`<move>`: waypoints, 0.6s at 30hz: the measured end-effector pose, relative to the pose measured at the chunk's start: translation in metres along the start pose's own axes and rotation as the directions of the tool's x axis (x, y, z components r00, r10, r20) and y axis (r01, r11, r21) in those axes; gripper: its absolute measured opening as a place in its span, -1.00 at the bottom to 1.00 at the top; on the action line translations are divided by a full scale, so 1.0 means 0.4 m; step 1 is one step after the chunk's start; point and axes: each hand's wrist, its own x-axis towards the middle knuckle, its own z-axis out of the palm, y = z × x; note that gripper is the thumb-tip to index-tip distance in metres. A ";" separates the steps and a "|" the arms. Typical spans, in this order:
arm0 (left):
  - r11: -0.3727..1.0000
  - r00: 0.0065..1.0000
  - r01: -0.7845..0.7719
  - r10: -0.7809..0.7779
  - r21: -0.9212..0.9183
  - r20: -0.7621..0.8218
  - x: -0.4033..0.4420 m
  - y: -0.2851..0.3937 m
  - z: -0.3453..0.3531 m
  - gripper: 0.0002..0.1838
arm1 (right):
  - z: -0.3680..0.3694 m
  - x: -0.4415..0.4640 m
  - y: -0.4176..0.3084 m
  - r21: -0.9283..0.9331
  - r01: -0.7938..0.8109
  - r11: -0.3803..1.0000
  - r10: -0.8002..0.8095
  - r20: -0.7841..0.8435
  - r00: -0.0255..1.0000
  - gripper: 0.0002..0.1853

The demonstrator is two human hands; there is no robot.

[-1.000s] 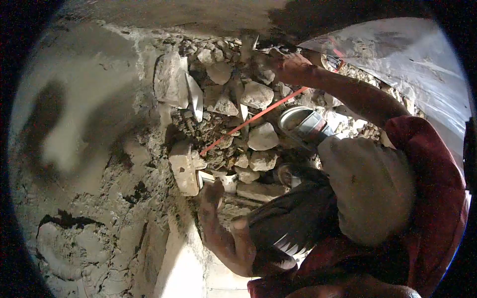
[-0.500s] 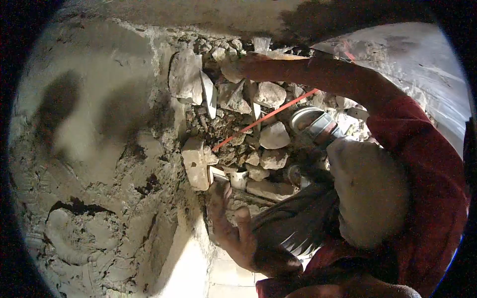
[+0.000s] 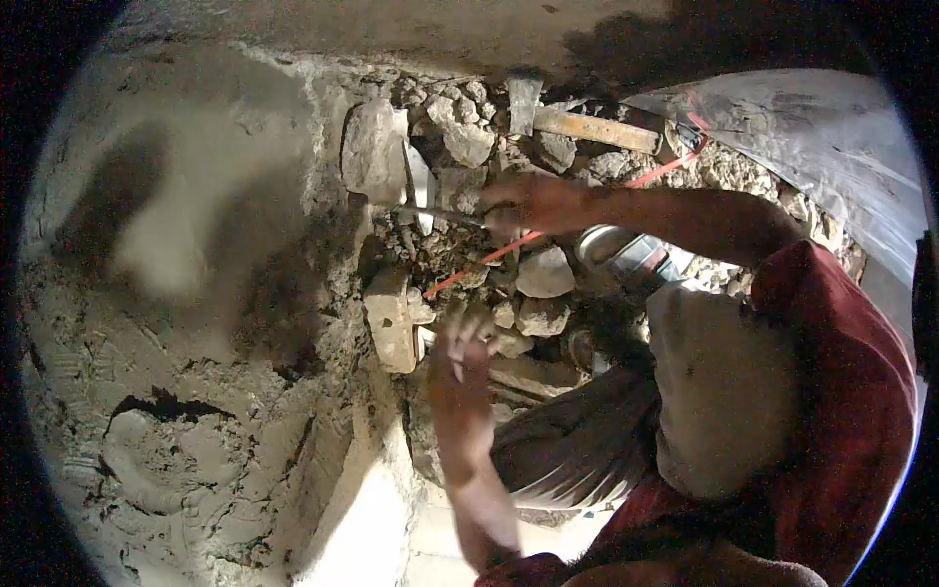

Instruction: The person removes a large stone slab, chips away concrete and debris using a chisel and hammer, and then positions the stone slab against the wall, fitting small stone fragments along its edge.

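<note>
Grip of the right hand [image 3: 531, 204] is closed, with the fingers curled about one end of a thin dark strip [image 3: 432, 213]; the fingertips are blurred and the exact hold cannot be made out. Clock directions are taken from this hand, as the head view shows it. The strip extends to 9 o'clock, across a white shard [image 3: 421, 186], just above the rubble; contact with the shard cannot be confirmed. A large pale stone [image 3: 372, 157] lies beyond, towards 10 o'clock. A taut-looking red line [image 3: 489, 258] passes under the right arm and ends towards 7 o'clock, near a long block [image 3: 390, 321] at 8 o'clock. An angular stone [image 3: 545, 273] lies at 5 o'clock.

Left hand [image 3: 462, 377] is at 7 o'clock, near the block, its fingers extended and loosely parted over small stones; blur is noted, and nothing is seen in its grip. At 12 o'clock lies a hammer [image 3: 597, 128], its handle directed towards 1 o'clock. A tilted round-rimmed container [image 3: 631, 256] lies at 4 o'clock. Clear sheeting [image 3: 812, 127] covers ground between 2 and 3 o'clock. Grey mortar [image 3: 186, 108], bearing shadows, spreads towards 9 o'clock at the far side.
</note>
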 end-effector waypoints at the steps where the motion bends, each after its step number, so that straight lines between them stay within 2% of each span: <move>1: 0.992 0.997 0.078 -0.078 -0.095 0.002 0.030 0.008 -0.001 -0.40 | 0.021 -0.005 -0.012 0.041 0.007 0.999 -0.008 0.014 1.000 -0.63; 4: 0.938 0.984 0.033 -0.091 -0.344 -0.154 0.188 -0.065 -0.031 -0.51 | 0.084 -0.007 -0.039 0.107 0.001 0.994 -0.006 0.051 0.999 -0.60; 5: 0.916 0.992 -0.003 -0.047 -0.402 -0.114 0.233 -0.083 -0.031 -0.55 | 0.103 0.000 -0.024 0.031 0.042 0.999 -0.042 0.018 0.999 -0.59; 6: 0.887 0.997 -0.032 -0.002 -0.461 -0.073 0.273 -0.100 -0.027 -0.58 | 0.098 -0.002 -0.060 -0.025 -0.062 0.998 0.063 0.056 0.996 -0.61; 8: 0.814 0.998 -0.014 0.046 -0.581 0.040 0.354 -0.152 -0.026 -0.64 | 0.116 0.006 -0.015 0.033 0.038 0.999 -0.037 -0.030 0.999 -0.63; 10: 0.723 0.981 0.083 0.061 -0.686 0.182 0.422 -0.198 -0.019 -0.70 | 0.092 0.010 0.030 -0.311 0.146 0.939 -0.171 -0.057 0.984 -0.65; 11: 0.730 0.997 0.044 0.015 -0.682 0.080 0.447 -0.209 -0.011 -0.73 | 0.080 0.013 0.053 -0.472 0.177 0.864 -0.237 -0.069 0.969 -0.66; 12: 0.740 0.999 0.008 -0.031 -0.673 -0.022 0.464 -0.203 0.005 -0.76 | 0.092 0.024 0.164 -0.764 0.284 0.579 -0.534 -0.092 0.840 -0.66; 13: 0.751 0.990 -0.030 -0.071 -0.659 -0.125 0.479 -0.198 0.015 -0.78 | 0.035 0.019 0.163 -0.688 0.210 0.695 -0.481 -0.227 0.847 -0.68; 14: 0.796 0.984 -0.070 -0.042 -0.601 -0.170 0.497 -0.198 0.008 -0.81 | -0.023 0.014 0.161 -0.586 0.148 0.797 -0.418 -0.357 0.835 -0.69; 15: 0.837 0.977 -0.106 -0.014 -0.537 -0.215 0.515 -0.200 0.001 -0.85 | -0.100 0.006 0.179 -0.274 0.018 0.962 -0.084 -0.230 0.969 -0.68; 16: 0.770 0.983 -0.102 -0.019 -0.629 -0.183 0.533 -0.212 -0.010 -0.85 | -0.177 -0.001 0.196 -0.027 -0.264 0.964 0.262 -0.070 0.963 -0.66; 17: 0.692 0.989 -0.096 -0.018 -0.715 -0.150 0.552 -0.218 -0.019 -0.85 | -0.165 -0.023 0.204 -0.361 -0.252 0.898 0.182 -0.217 0.959 -0.63; 18: 0.775 0.976 -0.083 -0.063 -0.626 -0.207 0.564 -0.208 -0.030 -0.85 | -0.168 -0.035 0.202 -0.483 -0.283 0.829 0.176 -0.254 0.951 -0.62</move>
